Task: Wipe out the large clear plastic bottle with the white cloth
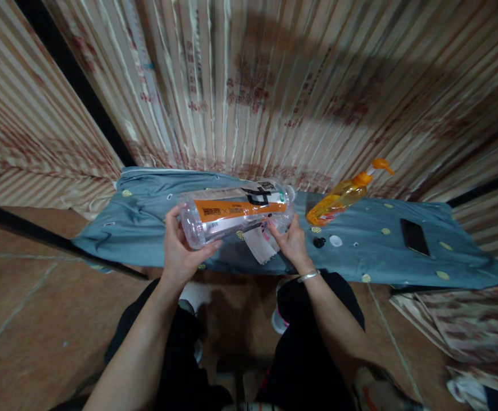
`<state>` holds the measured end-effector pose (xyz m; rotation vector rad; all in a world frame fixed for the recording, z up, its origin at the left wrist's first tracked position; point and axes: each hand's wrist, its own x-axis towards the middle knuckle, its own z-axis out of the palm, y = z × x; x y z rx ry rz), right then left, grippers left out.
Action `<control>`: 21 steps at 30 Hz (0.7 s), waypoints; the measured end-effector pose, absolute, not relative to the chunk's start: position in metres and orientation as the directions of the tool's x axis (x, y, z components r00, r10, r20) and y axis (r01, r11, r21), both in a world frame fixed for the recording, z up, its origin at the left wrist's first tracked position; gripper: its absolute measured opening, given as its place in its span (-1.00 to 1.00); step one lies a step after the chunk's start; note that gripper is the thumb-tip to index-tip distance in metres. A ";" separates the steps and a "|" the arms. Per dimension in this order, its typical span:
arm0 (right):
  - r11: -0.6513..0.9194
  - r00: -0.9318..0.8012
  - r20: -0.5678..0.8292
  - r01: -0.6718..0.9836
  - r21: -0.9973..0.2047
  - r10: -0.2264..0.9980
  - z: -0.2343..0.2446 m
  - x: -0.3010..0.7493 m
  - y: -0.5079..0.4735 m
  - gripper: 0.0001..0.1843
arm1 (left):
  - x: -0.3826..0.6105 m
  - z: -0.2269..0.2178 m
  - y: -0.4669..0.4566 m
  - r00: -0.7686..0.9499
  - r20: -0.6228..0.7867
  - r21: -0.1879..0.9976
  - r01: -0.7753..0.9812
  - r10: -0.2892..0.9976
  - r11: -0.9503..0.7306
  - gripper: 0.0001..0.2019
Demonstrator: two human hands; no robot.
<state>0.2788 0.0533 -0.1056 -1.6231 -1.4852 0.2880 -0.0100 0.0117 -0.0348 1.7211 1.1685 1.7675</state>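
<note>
A large clear plastic bottle (235,211) with an orange label lies on its side, held above a table covered in grey-blue cloth (146,200). My left hand (180,248) grips its base end, fingers wrapped round it. My right hand (289,240) is under the bottle's neck end, fingers pinched on a white cloth (260,244) that hangs below the bottle.
An orange pump bottle (343,197) stands tilted to the right of the big bottle. A black cap (319,242) and a white cap (335,240) lie beside it. A black phone (415,236) lies further right. Striped curtains (274,80) hang behind the table.
</note>
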 end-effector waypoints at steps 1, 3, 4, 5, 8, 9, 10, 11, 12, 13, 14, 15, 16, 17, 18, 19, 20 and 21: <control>0.112 0.255 0.377 0.681 -0.724 0.890 -0.105 0.279 0.053 -0.30 | -0.010 -0.035 0.012 -0.158 0.612 0.783 0.256 0.775 -0.567 -0.12; 0.102 0.253 0.361 0.678 -0.728 0.897 -0.103 0.279 0.052 -0.29 | -0.009 -0.035 0.012 -0.167 0.617 0.781 0.251 0.769 -0.572 -0.12; 0.097 0.251 0.353 0.677 -0.729 0.901 -0.103 0.279 0.052 -0.29 | -0.009 -0.035 0.012 -0.171 0.619 0.780 0.249 0.766 -0.575 -0.12; 0.093 0.248 0.346 0.677 -0.730 0.905 -0.102 0.279 0.052 -0.29 | -0.009 -0.035 0.012 -0.173 0.620 0.779 0.249 0.765 -0.575 -0.12; 0.089 0.245 0.337 0.675 -0.733 0.909 -0.100 0.279 0.052 -0.29 | -0.009 -0.034 0.012 -0.172 0.610 0.785 0.259 0.773 -0.562 -0.12; 0.091 0.244 0.336 0.673 -0.734 0.910 -0.100 0.279 0.052 -0.29 | -0.009 -0.034 0.012 -0.173 0.605 0.789 0.263 0.777 -0.556 -0.12; 0.092 0.243 0.336 0.672 -0.735 0.910 -0.099 0.279 0.052 -0.29 | -0.009 -0.034 0.012 -0.172 0.601 0.792 0.265 0.781 -0.551 -0.12; 0.093 0.241 0.336 0.672 -0.735 0.910 -0.099 0.279 0.052 -0.30 | -0.009 -0.034 0.012 -0.171 0.599 0.793 0.265 0.782 -0.549 -0.12; 0.094 0.241 0.337 0.672 -0.734 0.910 -0.099 0.279 0.052 -0.30 | -0.009 -0.033 0.011 -0.169 0.600 0.792 0.262 0.782 -0.551 -0.13; 0.093 0.240 0.337 0.674 -0.733 0.910 -0.099 0.279 0.052 -0.31 | -0.009 -0.033 0.011 -0.167 0.603 0.791 0.257 0.780 -0.556 -0.13; 0.090 0.243 0.336 0.675 -0.732 0.910 -0.099 0.279 0.052 -0.31 | -0.009 -0.033 0.011 -0.164 0.605 0.790 0.250 0.779 -0.560 -0.13; 0.086 0.245 0.335 0.678 -0.730 0.910 -0.099 0.279 0.052 -0.32 | -0.009 -0.032 0.011 -0.161 0.605 0.790 0.242 0.780 -0.563 -0.14; 0.083 0.246 0.334 0.681 -0.728 0.910 -0.099 0.278 0.051 -0.32 | -0.009 -0.032 0.011 -0.159 0.603 0.792 0.238 0.781 -0.563 -0.13; 0.081 0.245 0.333 0.683 -0.726 0.911 -0.099 0.278 0.051 -0.31 | -0.010 -0.032 0.011 -0.158 0.600 0.794 0.236 0.784 -0.560 -0.13; 0.077 0.247 0.331 0.685 -0.724 0.911 -0.099 0.278 0.051 -0.31 | -0.010 -0.032 0.011 -0.157 0.596 0.797 0.237 0.787 -0.556 -0.13; 0.073 0.250 0.329 0.687 -0.723 0.911 -0.099 0.278 0.051 -0.30 | -0.010 -0.032 0.011 -0.157 0.593 0.798 0.241 0.790 -0.552 -0.13; 0.069 0.252 0.326 0.687 -0.724 0.911 -0.099 0.278 0.051 -0.30 | -0.010 -0.033 0.012 -0.158 0.592 0.799 0.245 0.790 -0.550 -0.12; 0.067 0.253 0.324 0.686 -0.725 0.911 -0.099 0.278 0.051 -0.30 | -0.010 -0.033 0.012 -0.160 0.591 0.799 0.247 0.790 -0.548 -0.11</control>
